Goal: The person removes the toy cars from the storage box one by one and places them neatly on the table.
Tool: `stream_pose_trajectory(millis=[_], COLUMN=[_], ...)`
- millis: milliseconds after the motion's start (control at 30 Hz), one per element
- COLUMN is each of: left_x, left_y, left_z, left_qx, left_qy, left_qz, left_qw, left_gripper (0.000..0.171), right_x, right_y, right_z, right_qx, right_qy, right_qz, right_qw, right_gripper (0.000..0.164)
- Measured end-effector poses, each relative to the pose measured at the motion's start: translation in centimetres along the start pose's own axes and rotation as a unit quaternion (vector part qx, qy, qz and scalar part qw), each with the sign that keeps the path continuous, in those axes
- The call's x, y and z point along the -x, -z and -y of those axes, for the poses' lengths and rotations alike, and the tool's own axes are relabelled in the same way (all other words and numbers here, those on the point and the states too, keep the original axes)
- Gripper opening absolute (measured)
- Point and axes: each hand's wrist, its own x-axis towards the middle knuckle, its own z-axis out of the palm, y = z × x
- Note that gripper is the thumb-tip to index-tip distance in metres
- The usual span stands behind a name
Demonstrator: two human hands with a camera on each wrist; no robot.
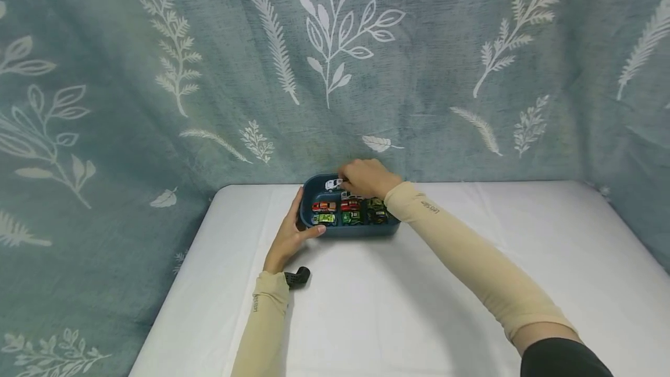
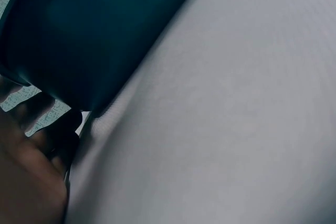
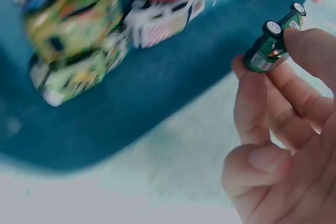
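A dark teal tray (image 1: 361, 231) stands at the table's back edge with several small toy cars in it, among them a red car (image 1: 324, 206) and a yellow-green car (image 1: 324, 219). My left hand (image 1: 290, 234) holds the tray's left end, thumb at the front and fingers along the left side. Over the tray's back part is my right hand (image 1: 369, 178). In the right wrist view it pinches a green toy car (image 3: 270, 48) with white wheels between thumb and fingers. Close to those fingertips in the head view is a white toy car (image 1: 332, 184).
A white cloth covers the table (image 1: 377, 307). Directly behind its back edge hangs a grey-green curtain (image 1: 429, 103) with white leaf prints. A black wrist device (image 1: 298, 277) sticks out from the left wrist.
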Motion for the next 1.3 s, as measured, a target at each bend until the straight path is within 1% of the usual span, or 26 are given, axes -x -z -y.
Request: stream_pose_trajectory(millis=[133, 200, 433, 567, 667, 800, 867, 967, 1100, 1200, 1300], left_x=[-0.1, -0.1, 0.0, 0.1, 0.3, 0.6, 0.6, 0.5, 0.3, 0.2, 0.3], left_y=[-0.1, 0.0, 0.3, 0.3, 0.3, 0.3, 0.3, 0.2, 0.0, -0.2, -0.4], left_z=[0.1, 0.1, 0.1, 0.2, 0.2, 0.1, 0.2, 0.3, 0.3, 0.0, -0.3], left_qx=[-0.007, -0.009, -0.014, -0.019, -0.015, -0.015, -0.021, -0.025, -0.017, -0.017, -0.021], left_qy=[-0.004, -0.004, 0.006, 0.011, 0.010, 0.009, 0.014, 0.017, 0.010, 0.003, 0.002], left_qz=[-0.001, -0.004, -0.012, -0.019, -0.018, -0.014, -0.015, -0.011, -0.004, 0.001, -0.002], left_qw=[1.0000, 0.9999, 0.9998, 0.9996, 0.9997, 0.9997, 0.9996, 0.9995, 0.9998, 0.9998, 0.9998], left_gripper=[0.114, 0.115, 0.116, 0.116, 0.116, 0.115, 0.115, 0.115, 0.115, 0.114, 0.114], right_x=[1.6, 2.4, 5.1, 6.5, 7.5, 8.9, 9.7, 10.9, 12.5, 13.2, 13.5], right_y=[1.3, 2.0, 4.3, 5.2, 5.5, 5.2, 4.8, 4.2, 3.3, 2.5, 1.6], right_z=[-1.6, -2.3, -4.9, -6.4, -7.5, -9.2, -10.0, -11.1, -12.2, -12.9, -13.4], right_qx=[0.020, 0.024, 0.044, 0.050, 0.050, 0.045, 0.043, 0.047, 0.042, 0.033, 0.030], right_qy=[-0.008, -0.005, -0.010, -0.022, -0.034, -0.050, -0.058, -0.074, -0.100, -0.122, -0.134], right_qz=[-0.014, -0.023, -0.051, -0.055, -0.057, -0.062, -0.059, -0.051, -0.035, -0.024, -0.015], right_qw=[1.000, 0.999, 0.998, 0.997, 0.997, 0.996, 0.996, 0.995, 0.993, 0.992, 0.990], right_gripper=[0.028, 0.026, 0.022, 0.022, 0.022, 0.019, 0.018, 0.017, 0.020, 0.022, 0.022])
